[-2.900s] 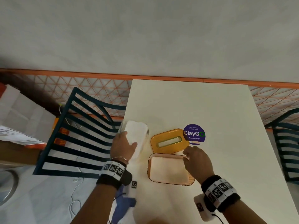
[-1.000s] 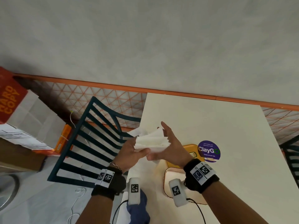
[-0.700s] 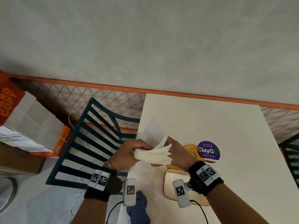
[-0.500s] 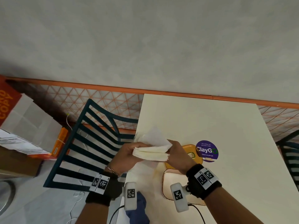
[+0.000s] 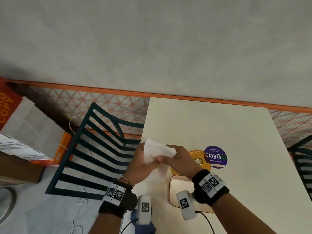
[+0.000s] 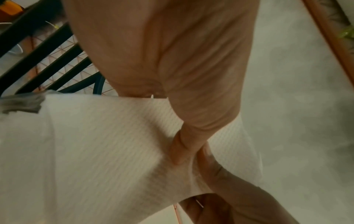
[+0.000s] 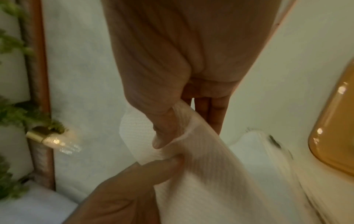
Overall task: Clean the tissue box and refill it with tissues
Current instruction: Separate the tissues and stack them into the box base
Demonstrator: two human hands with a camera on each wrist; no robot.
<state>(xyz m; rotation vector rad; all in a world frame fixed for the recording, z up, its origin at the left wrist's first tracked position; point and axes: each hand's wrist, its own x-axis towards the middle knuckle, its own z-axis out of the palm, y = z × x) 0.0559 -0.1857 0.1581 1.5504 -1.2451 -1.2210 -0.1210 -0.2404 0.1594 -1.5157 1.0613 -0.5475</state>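
A round purple sticker (image 5: 215, 157) on the cream-white tabletop (image 5: 211, 125) reads "ClayGo" in large white letters, with a smaller line beneath, "Clean as you go"; the tiny lines above the name are too small to read. Well to the left of the sticker, a red cardboard box (image 5: 7, 105) on the floor carries orange capitals, of which "COPY" is legible. The white shipping label (image 5: 15, 147) on a carton below it is unreadable.

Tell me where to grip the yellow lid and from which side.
Grip the yellow lid by its far rim, coming from above. It lies flat on the table beyond the open box, and the hands holding the tissues hide its near edge.
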